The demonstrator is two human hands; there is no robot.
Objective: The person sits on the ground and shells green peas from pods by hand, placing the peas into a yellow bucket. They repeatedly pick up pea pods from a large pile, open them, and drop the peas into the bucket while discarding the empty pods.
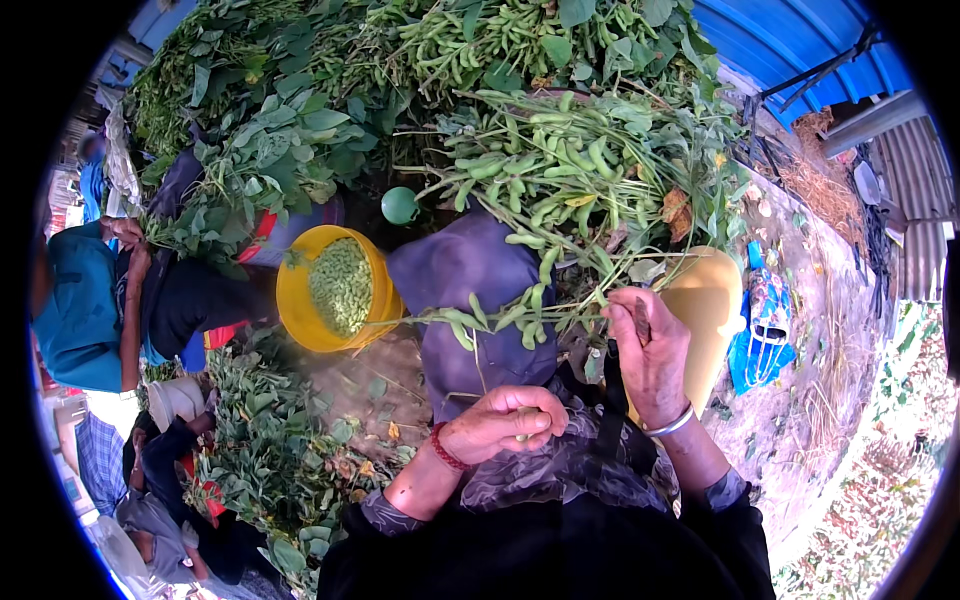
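My left hand, with a red bracelet at the wrist, is curled around a small pale green pod or bean. Up and to the right, my right hand pinches a green pod on a soybean stalk, its thumb and fingers together. A soybean branch with plump pods stretches leftwards from near that hand, across dark purple cloth over my leg. The branch's tip reaches towards a yellow bucket, which holds many pale green shelled beans.
Uprooted soybean plants are heaped ahead, with more leafy stems at left. A green ball-like object lies behind the bucket. Two people sit at left. A pale yellow object stands beside my right wrist; a blue patterned bag lies beyond.
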